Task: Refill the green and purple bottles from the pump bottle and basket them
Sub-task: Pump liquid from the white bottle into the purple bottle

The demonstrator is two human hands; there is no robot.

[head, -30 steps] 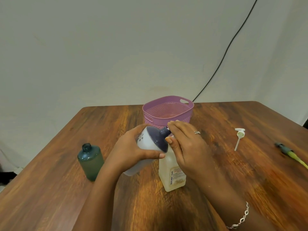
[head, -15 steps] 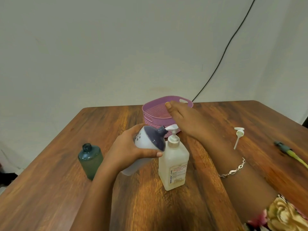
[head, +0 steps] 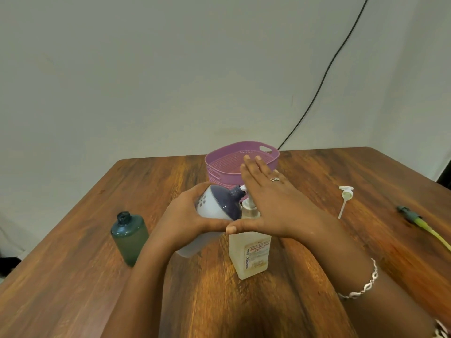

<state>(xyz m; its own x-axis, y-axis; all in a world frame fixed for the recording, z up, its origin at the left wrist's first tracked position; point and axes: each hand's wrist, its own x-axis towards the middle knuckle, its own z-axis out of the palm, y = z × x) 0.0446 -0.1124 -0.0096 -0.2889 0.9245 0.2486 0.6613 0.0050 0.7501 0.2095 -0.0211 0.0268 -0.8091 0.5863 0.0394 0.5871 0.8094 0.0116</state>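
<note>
1. wooden table (head: pixel 73 276) against a plain pale wall carries everything. over its middle we hold the purple bottle (head: pixel 214 208) tilted, its open neck right at the spout of the pump bottle (head: pixel 251 252).
2. our left grip (head: pixel 185 220) is wrapped round the purple bottle's pale body, thumb along the near side, fingers behind. it looks like light, smooth plastic, so we judge the wide body the right place to hold. the dark domed shoulder would likely slip.
3. our right grip (head: pixel 275 206) lies flat, fingers straight and close together, palm over the pump head, which it hides. it pinches nothing.
4. the pump bottle stands upright on the table. we judge it light enough to tip under an off-centre press, so the push should go straight down.
5. the narrow neck is a small target, and a drift would put liquid on the table.
6. the green bottle (head: pixel 129 236) stands uncapped, well apart at the left, untouched. it looks stiff and smooth, best taken round its middle.
7. the basket (head: pixel 219 152) sits just behind the hands. a white cap with a dip tube (head: pixel 345 196) lies to the right, and a green-yellow tool (head: pixel 419 223) farther right.
</note>
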